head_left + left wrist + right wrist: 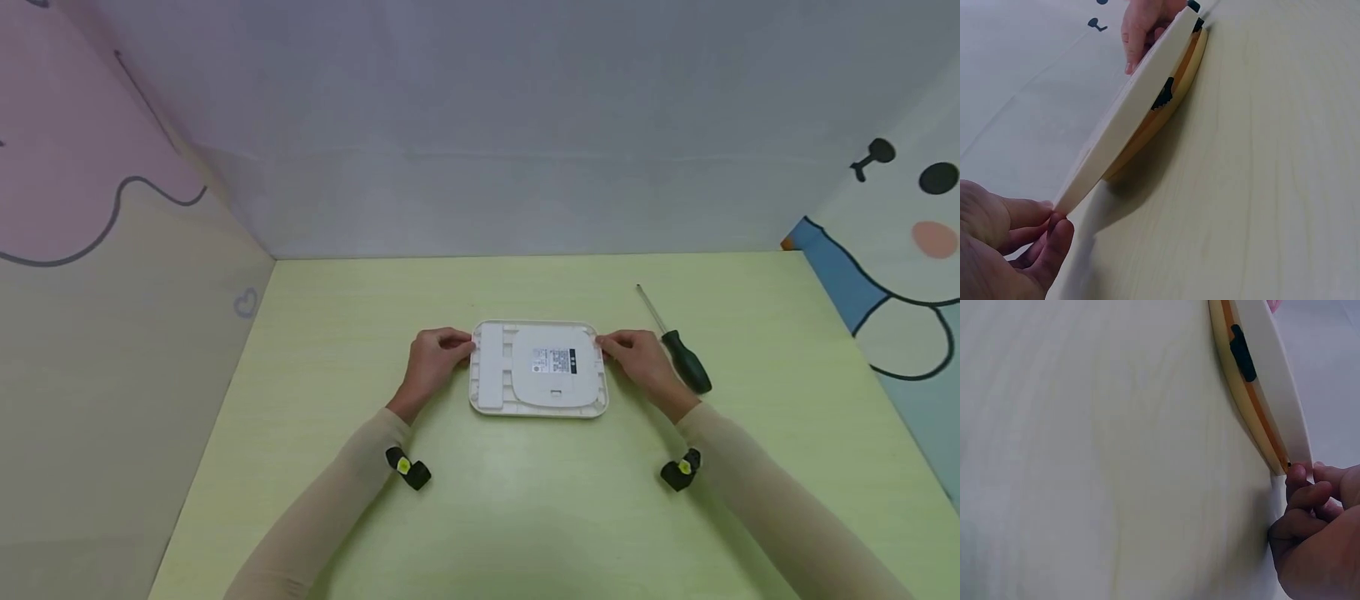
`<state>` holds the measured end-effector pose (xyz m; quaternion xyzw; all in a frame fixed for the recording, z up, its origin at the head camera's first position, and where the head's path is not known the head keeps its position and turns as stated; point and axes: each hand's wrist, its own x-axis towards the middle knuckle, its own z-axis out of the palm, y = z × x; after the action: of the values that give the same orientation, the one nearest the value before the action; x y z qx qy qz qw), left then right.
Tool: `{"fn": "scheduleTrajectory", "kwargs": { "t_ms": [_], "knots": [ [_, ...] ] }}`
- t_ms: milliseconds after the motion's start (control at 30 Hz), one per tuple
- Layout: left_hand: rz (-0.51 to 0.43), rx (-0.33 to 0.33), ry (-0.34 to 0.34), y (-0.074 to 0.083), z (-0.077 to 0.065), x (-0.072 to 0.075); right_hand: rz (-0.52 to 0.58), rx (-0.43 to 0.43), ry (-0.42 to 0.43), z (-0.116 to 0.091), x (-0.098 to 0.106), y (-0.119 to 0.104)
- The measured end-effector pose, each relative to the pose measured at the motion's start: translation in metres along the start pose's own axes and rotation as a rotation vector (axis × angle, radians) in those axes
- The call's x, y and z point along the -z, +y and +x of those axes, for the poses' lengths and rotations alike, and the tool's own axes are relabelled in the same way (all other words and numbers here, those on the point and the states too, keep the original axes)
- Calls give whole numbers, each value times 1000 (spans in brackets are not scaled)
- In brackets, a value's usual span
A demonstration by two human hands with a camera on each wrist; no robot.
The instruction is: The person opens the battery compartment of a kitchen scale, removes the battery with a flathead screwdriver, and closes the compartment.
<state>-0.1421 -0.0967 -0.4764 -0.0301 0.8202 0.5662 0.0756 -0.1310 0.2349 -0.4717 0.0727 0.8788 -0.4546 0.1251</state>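
A white plastic device (538, 379), a rounded rectangle, lies with its ribbed underside up at the table's middle. Its underside carries a printed label (555, 361) and a long raised panel (491, 367). My left hand (437, 360) pinches its left edge between thumb and fingers. At the opposite edge, my right hand (639, 360) grips the upper corner with its fingertips. Both wrist views show the white shell (1119, 119) above an orange and yellow layer (1244, 400), with a dark piece (1243, 355) on the side. The device's front face is hidden.
A screwdriver (686, 362) with a dark green handle lies just right of my right hand, its tip pointing away. The pale table (525, 500) ends at a plain back wall (525, 167). Printed side panels (885, 275) stand at left and right.
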Motion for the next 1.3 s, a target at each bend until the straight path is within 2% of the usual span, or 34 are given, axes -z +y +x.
{"fn": "scheduleTrajectory", "kwargs": {
  "t_ms": [67,133,300,433,633,733,867,1133,1300],
  "knots": [
    [15,1,-5,1,-2,2,-9,11,-3,0,-1,0],
    [47,0,-12,2,-4,4,-62,41,10,-2,-1,-1],
    [187,-39,-22,6,-10,9,-239,207,78,-11,0,-8],
    [356,-171,-69,11,-16,10,-331,355,98,-20,-1,-17],
    [691,-438,-190,17,-26,6,-490,565,117,-34,-10,-27],
    [788,-526,-240,17,-31,4,-595,627,123,-39,-16,-29],
    [821,-567,-272,15,-35,3,-690,631,104,-44,-22,-30],
    [814,-589,-265,14,-37,4,-767,673,112,-48,-23,-33],
    [801,-592,-267,12,-37,5,-854,704,108,-49,-22,-40]
  ]
}}
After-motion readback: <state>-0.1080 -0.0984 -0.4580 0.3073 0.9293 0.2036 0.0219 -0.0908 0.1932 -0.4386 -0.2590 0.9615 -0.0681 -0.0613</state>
